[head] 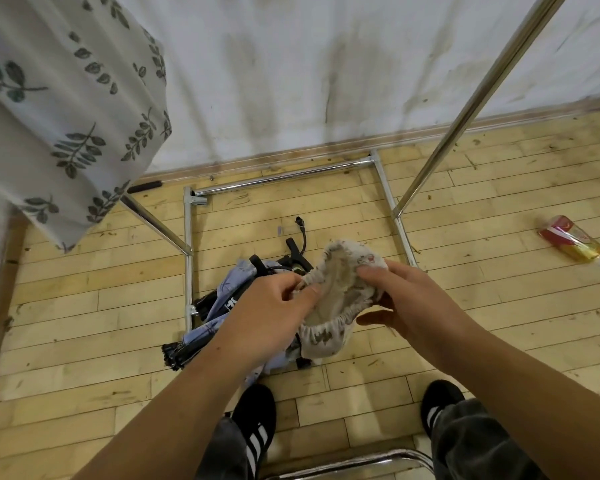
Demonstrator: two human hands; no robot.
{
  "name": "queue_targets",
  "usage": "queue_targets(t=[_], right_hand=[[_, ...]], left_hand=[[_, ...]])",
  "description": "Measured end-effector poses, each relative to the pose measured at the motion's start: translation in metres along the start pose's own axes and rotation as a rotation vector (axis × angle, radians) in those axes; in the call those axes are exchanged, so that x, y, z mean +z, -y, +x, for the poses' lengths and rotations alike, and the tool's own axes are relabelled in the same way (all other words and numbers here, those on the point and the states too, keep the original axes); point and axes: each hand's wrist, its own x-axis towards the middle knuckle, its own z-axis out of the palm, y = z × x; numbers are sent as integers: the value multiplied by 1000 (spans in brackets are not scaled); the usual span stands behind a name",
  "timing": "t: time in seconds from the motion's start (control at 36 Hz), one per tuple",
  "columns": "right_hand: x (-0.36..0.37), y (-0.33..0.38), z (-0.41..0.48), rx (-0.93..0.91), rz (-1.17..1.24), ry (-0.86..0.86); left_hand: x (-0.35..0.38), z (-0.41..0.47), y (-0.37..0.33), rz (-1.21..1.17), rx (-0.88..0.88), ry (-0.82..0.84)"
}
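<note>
Stretching the small beige printed garment with an elasticated waistband above the wooden floor, the left hand and right hand each pinch its rim on opposite sides. Keep tension even. Judged next: raise it level toward the chrome rack rail.

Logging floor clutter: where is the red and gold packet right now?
Head view, far right: the packet lies on the wooden floor, right of the metal rack.
</note>
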Motion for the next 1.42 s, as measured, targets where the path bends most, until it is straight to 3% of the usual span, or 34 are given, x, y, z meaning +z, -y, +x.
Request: queue_targets(t=[0.17,0.28,0.39,0.56,0.72,0.83,0.94,1.08,1.19,1.31,1.42], right_hand=[[1,-2,1,36,122,70],[2,-3,2,31,100,84],[2,-3,2,-6,72,115],[4,-2,0,-43,1,105],[7,-1,-3,-123,-206,45],[7,-3,-3,-148,-273,44],[5,-2,-3,-111,-196,106],[4,2,-3,-4,41,265],[4,6,-5,-66,50,343],[5,5,-8,-120,-7,335],[5,2,-6,-81,19,220]], left_hand=[[1,-3,0,71,44,-99],[-1,-9,-5,144,279,-206],[0,-11,-11,196,382,-134],[1,-9,-9,227,372,-155],[-5,-12,-19,15,328,-165],[-7,-19,-26,-68,344,-97],[-7,-22,-30,-58,380,62],[-3,-23,-26,175,405,115],[0,-21,-19,371,440,127],[1,-19,-14,446,481,121],[0,-19,-14,435,474,124]])
